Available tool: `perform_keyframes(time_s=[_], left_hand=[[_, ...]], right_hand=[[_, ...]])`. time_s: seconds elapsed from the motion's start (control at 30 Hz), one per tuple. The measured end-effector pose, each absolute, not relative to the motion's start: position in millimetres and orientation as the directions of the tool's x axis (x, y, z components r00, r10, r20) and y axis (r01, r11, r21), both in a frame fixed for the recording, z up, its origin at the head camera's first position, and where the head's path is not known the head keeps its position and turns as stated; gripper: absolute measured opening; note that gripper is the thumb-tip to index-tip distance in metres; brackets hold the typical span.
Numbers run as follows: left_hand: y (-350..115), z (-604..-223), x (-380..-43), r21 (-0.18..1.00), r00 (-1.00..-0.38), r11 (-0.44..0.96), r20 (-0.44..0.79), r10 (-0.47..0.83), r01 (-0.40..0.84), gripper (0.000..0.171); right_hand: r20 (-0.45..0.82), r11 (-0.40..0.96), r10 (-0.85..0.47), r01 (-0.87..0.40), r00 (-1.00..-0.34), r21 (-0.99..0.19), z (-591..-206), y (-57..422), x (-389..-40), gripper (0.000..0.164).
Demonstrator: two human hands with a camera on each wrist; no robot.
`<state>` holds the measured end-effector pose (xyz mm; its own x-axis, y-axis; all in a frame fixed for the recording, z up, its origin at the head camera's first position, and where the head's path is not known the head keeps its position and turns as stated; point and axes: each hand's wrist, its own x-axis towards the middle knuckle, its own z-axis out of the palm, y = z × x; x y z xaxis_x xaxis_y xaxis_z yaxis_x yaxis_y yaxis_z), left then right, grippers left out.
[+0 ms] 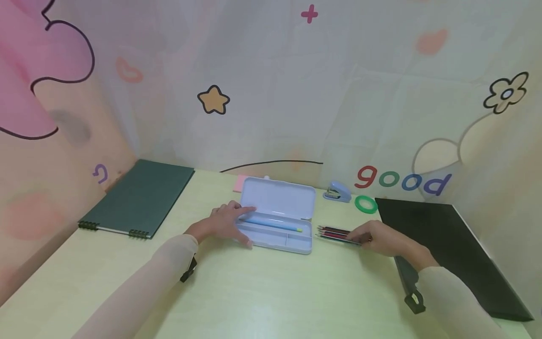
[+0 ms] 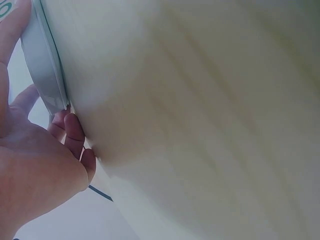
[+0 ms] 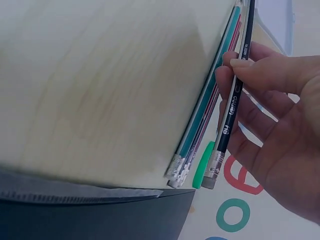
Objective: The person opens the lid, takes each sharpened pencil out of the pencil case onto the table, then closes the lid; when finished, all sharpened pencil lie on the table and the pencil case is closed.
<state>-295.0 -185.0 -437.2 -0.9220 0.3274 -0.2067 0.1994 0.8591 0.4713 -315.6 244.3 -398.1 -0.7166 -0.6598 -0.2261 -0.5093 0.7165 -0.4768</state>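
Observation:
A pale blue pencil case (image 1: 279, 200) lies with its lid raised, and a light blue pencil (image 1: 275, 222) with a yellow-green end rests in its long rear compartment. My left hand (image 1: 224, 222) grips the case's left end, thumb along the front edge and a finger reaching over the inside. Just right of the case, my right hand (image 1: 378, 238) pinches a black pencil (image 3: 231, 107) between thumb and fingers. Beside that pencil, a teal pencil (image 3: 205, 107) and a red-striped one lie together on the table. Their sharpened tips point toward the case.
A dark green spiral notebook (image 1: 144, 197) lies at the left, and a large black flat item (image 1: 444, 249) at the right. Behind stand a light blue stapler (image 1: 337, 192) and a green tape ring (image 1: 366, 204). A pink item (image 1: 239, 182) shows behind the case. Printed cloth hangs behind.

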Motion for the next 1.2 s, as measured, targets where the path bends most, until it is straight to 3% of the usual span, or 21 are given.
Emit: perform_keyframes(time_s=[1.2], left_hand=[[-185,-439,-296,0.458,-0.925,0.864,-0.193,0.328,0.211,0.1]], right_hand=[[-0.048,0.787,-0.557,-0.509,-0.829,-0.349,-415,242,-311,0.029]])
